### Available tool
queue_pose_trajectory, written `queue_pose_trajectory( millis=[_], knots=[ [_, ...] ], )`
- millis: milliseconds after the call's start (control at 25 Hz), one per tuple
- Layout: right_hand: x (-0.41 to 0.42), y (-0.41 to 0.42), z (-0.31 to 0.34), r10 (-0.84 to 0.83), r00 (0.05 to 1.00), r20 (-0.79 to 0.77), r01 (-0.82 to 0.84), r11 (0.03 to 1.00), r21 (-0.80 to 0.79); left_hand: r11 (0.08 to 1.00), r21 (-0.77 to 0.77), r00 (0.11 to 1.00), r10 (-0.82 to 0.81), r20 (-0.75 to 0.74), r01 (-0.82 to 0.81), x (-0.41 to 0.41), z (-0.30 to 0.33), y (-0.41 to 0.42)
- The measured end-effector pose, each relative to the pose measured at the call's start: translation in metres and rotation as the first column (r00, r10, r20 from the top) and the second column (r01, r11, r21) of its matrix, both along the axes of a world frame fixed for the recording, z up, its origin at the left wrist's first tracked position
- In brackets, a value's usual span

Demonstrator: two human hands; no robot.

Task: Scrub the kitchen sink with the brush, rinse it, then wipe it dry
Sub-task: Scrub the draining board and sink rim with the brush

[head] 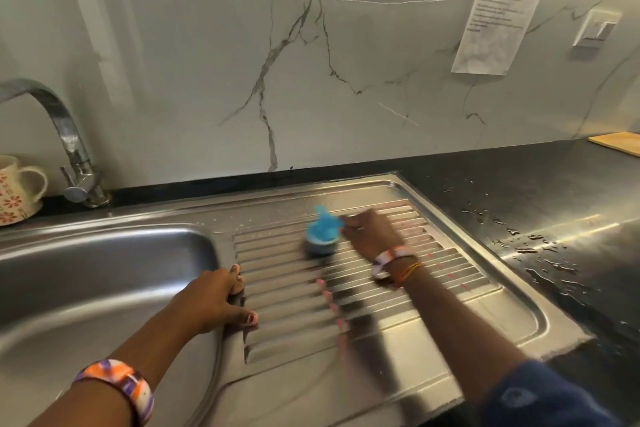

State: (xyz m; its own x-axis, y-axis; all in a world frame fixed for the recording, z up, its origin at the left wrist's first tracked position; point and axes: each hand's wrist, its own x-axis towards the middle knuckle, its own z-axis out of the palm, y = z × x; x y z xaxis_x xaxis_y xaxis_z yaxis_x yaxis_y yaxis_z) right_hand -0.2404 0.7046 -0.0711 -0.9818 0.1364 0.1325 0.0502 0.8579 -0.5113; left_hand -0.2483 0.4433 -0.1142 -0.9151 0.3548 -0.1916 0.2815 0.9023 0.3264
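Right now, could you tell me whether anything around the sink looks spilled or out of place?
Yes: water droplets and small puddles lie on the black countertop, right of the drainboard. Otherwise nothing stands out; the right hand holds the blue brush on the drainboard ridges.

Two hands: left hand [211, 298] at 7 o'clock, right hand [372, 236] near centre. One blue brush [322, 234], just left of right hand. One steel sink [485, 291] with one basin at 9 o'clock, one ribbed drainboard. One tap [69, 146] at 9 o'clock. One patterned mug [17, 189] at far 9 o'clock. One paper sheet [502, 7], one wall switch [596, 28], both at 2 o'clock. One wooden board [620, 143] on tabletop [519, 191], 3 o'clock. Wristbands: one left, several right.
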Motion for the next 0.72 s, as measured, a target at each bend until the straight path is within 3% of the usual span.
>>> queue_pose_trajectory(
  millis=[80,200,360,440,520,640,720],
  knots=[
    [0.009,-0.063,-0.005,0.147,0.989,-0.026,-0.146,0.989,0.021,1.000,-0.025,1.000,-0.010,0.009,0.010,0.001,0.003,0.002],
    [0.006,-0.070,0.004,0.137,0.989,-0.061,-0.127,0.981,0.144,0.998,-0.040,0.999,-0.038,-0.004,0.038,0.002,0.005,0.004],
    [-0.011,0.045,0.018,-0.163,0.986,-0.016,0.163,0.960,0.230,0.999,-0.007,0.999,-0.042,-0.006,0.042,0.000,0.002,0.000],
    [-0.005,0.105,0.028,-0.413,0.910,0.037,0.391,0.884,0.255,0.999,-0.006,0.999,-0.035,-0.009,0.035,-0.001,0.003,0.001],
    [0.003,0.138,0.036,-0.507,0.857,0.088,0.484,0.852,0.201,0.999,-0.012,0.999,-0.034,-0.017,0.033,0.001,0.007,0.004],
    [0.002,0.111,0.034,-0.431,0.898,0.088,0.432,0.902,0.002,1.000,-0.015,1.000,-0.003,-0.013,0.003,0.001,0.010,0.007],
    [-0.001,0.055,0.022,-0.238,0.969,0.064,0.242,0.967,-0.084,1.000,-0.012,1.000,-0.001,0.003,0.001,-0.002,0.008,0.006]
  ],
)
